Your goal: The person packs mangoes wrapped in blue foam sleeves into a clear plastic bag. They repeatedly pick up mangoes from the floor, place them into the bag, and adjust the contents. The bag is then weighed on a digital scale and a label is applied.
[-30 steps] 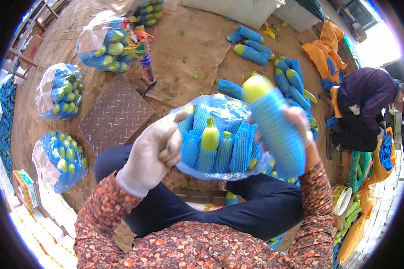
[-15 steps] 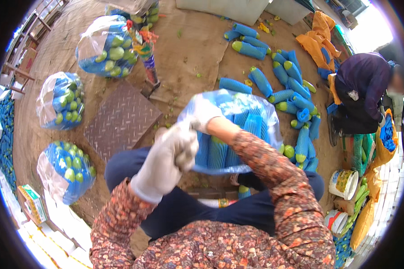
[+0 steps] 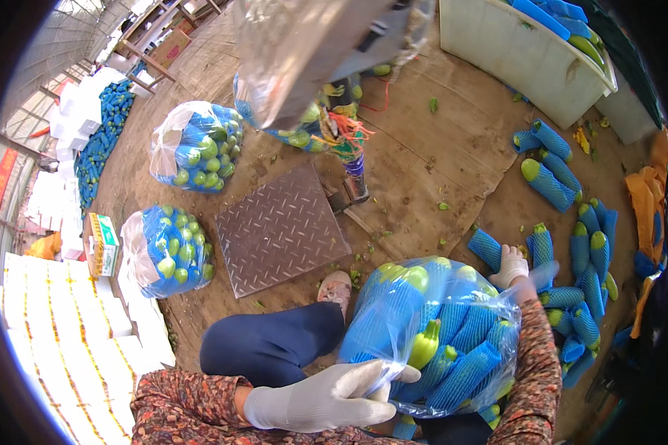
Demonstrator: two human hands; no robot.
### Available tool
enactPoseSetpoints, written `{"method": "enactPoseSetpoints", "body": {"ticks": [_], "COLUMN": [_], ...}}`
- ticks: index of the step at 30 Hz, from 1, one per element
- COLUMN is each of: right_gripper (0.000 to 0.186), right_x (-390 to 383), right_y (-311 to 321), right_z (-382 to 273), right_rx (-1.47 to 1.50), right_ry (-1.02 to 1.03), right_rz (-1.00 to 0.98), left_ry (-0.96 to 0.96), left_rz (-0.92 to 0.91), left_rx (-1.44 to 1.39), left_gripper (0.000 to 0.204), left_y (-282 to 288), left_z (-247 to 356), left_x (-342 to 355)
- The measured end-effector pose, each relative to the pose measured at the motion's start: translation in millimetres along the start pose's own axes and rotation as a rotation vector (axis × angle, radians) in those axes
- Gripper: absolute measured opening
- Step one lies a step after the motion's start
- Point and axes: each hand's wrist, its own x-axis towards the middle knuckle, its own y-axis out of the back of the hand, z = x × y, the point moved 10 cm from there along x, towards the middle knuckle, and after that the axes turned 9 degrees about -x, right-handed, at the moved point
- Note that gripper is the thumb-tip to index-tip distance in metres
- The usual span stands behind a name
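A clear plastic bag (image 3: 393, 334) packed with green squash in blue foam net sleeves lies tilted in front of me, its mouth toward my lap. One bare-ended green squash (image 3: 424, 345) shows at the opening, beside several sleeved ones. My left hand (image 3: 312, 398), in a whitish glove, pinches the bag's gathered rim between thumb and fingers. At the bag's far right side is my gloved right hand (image 3: 511, 267), fingers extended against or just beside the plastic. A sleeved squash (image 3: 485, 249) lies on the floor right next to its fingertips.
A floor scale with a ridged metal platform (image 3: 282, 230) stands left of the bag, its post (image 3: 355, 178) behind. Filled bags (image 3: 197, 144) sit farther left. Loose sleeved squash (image 3: 590, 252) lie at right, a white bin (image 3: 527, 59) behind. White boxes (image 3: 52, 319) are stacked at left.
My view has swung left. The bag has tipped over from upright between my knees. My right hand has moved from its gathered top to its far right side; the left still holds plastic.
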Motion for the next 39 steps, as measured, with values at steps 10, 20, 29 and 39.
{"method": "enactPoseSetpoints", "body": {"ticks": [10,20,29,39], "right_gripper": [0.062,0.064,0.076,0.083], "right_x": [-103,-367,-424,-417], "right_y": [85,184,226,188], "right_z": [96,-20,-109,-183], "right_rx": [1.226,1.647,1.137,1.778], "right_ry": [-0.049,0.401,0.5,0.295], "right_rz": [0.33,-0.056,0.4,0.081], "left_ry": [-0.147,-0.426,-0.344,-0.615], "left_rz": [0.205,-0.031,0.029,0.057], "left_rx": [-0.078,-0.147,-0.054,0.267], "left_gripper": [0.058,0.045,0.037,0.062], "left_y": [6,12,28,5], "left_z": [2,-2,-16,0], "left_x": [-11,-31,-29,-21]}}
